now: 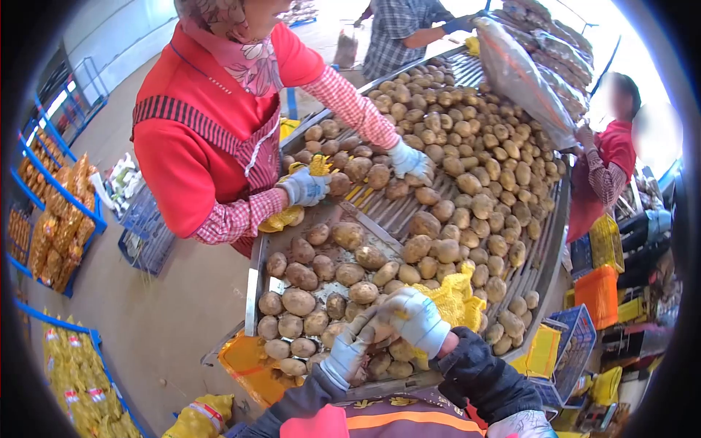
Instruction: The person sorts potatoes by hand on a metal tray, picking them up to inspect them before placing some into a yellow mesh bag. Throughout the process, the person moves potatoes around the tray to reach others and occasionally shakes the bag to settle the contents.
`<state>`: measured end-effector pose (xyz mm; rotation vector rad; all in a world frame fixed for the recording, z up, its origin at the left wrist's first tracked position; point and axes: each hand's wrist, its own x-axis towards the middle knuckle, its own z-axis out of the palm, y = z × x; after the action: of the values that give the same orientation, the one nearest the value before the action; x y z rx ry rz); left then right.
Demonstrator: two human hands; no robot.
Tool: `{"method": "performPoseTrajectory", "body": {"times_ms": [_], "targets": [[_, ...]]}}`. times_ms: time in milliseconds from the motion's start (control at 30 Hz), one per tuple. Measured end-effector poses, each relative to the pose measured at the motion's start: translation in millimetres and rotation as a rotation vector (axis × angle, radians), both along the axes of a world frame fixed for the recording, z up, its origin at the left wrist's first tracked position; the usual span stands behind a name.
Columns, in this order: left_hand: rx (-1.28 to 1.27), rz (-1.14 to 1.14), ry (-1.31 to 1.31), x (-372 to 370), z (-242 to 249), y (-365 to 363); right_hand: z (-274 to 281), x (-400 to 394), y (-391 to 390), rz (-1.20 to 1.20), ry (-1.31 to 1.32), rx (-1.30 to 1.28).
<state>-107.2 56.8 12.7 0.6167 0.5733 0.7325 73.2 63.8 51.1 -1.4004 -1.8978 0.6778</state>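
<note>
Both of my hands wear grey-white work gloves at the near end of a roller sorting table [254, 274] covered in brown potatoes [467, 139]. My left hand [349, 349] rests on potatoes near the front edge, its fingers bent over one. My right hand [415, 320] is closed around a potato and touches a yellow mesh bag [454, 298] lying beside it. The two hands are close together.
A person in a red top and gloves [305, 187] sorts potatoes across the table on the left. Two more people stand at the far end and right side. A sack [522, 77] tips potatoes onto the table. Blue racks of bagged potatoes [62, 219] line the left; crates [599, 292] stand right.
</note>
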Motion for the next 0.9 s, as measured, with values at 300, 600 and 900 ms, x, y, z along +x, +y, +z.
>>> {"method": "performPoseTrajectory", "body": {"times_ms": [300, 600, 900], "targets": [[1.012, 0.211, 0.507, -10, -5, -16, 10, -19, -70, -0.165, 0.981, -0.597], [1.426, 0.348, 0.76, 12, 12, -71, -3, 3, -116, 0.096, 1.183, -0.585], [1.488, 0.147, 0.718, 94, 3, -125, -12, 77, -212, -0.138, 1.161, -0.361]]}}
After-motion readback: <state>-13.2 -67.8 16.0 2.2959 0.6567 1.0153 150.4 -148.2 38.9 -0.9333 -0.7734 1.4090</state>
